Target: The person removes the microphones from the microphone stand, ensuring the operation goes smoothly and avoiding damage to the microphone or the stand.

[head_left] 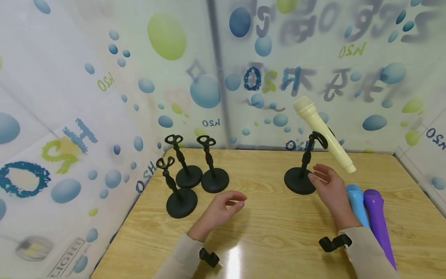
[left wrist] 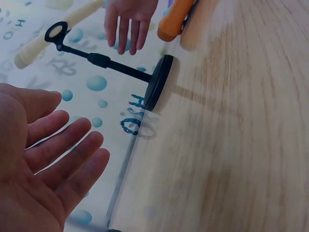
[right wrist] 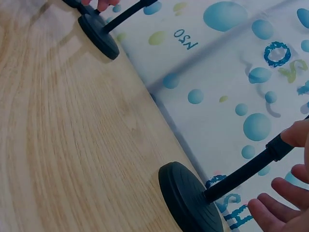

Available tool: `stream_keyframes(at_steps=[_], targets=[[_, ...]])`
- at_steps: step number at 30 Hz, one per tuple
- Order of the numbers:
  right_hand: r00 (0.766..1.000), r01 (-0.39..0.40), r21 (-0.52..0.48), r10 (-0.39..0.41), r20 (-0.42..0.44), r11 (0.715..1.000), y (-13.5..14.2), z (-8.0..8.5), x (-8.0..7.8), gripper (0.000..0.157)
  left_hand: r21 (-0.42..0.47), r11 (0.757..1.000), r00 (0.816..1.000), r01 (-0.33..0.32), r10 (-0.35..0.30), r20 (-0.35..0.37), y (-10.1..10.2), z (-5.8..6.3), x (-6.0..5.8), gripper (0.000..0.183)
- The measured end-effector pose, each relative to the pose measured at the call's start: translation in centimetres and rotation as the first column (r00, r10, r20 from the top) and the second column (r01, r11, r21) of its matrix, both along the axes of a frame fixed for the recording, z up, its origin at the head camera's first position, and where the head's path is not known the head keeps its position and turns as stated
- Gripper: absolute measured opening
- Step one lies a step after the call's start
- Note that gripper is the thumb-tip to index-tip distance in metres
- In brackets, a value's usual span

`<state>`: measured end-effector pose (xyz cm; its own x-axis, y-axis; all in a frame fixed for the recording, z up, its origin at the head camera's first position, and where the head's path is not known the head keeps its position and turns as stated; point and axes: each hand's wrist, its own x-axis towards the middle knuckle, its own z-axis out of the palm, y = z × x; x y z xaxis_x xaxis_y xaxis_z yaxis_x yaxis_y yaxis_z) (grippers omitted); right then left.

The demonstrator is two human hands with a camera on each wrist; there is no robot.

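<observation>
A cream microphone (head_left: 324, 133) rests tilted in the clip of a black desk stand (head_left: 301, 181) at the right. My right hand (head_left: 329, 188) is beside that stand's pole, its fingers loosely bent; in the right wrist view the thumb (right wrist: 295, 134) overlaps the pole and the other fingers are spread. Over the middle of the table my left hand (head_left: 224, 209) hangs with relaxed fingers and holds nothing. Its palm and spread fingers (left wrist: 72, 164) show in the left wrist view. Nearest to it are three black stands (head_left: 182, 203) with nothing in their ring-shaped clips.
A blue microphone (head_left: 357, 203) and a purple microphone (head_left: 379, 224) lie at the right, partly behind my right forearm. The left wrist view also shows an orange rounded handle (left wrist: 175, 21) near the right hand. Printed cloth walls (head_left: 244, 116) border the wooden table (head_left: 271, 232).
</observation>
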<state>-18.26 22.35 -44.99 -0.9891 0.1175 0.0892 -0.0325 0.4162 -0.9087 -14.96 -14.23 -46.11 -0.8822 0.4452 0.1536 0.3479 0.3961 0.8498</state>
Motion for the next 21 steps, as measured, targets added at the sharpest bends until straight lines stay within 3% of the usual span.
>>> stream_keyframes(at_steps=[11,21], targets=[[0.999,-0.045,-0.077,0.045,-0.002,0.996,-0.7,-0.7,-1.4,0.086,-0.008,1.0,0.999,0.019,-0.018,0.037,0.5,-0.3,0.3,0.029],[0.992,-0.122,-0.142,0.12,-0.021,0.982,-1.0,-0.9,-2.2,0.079,-0.015,1.0,0.998,0.014,-0.013,0.061,0.5,-0.5,0.5,0.028]])
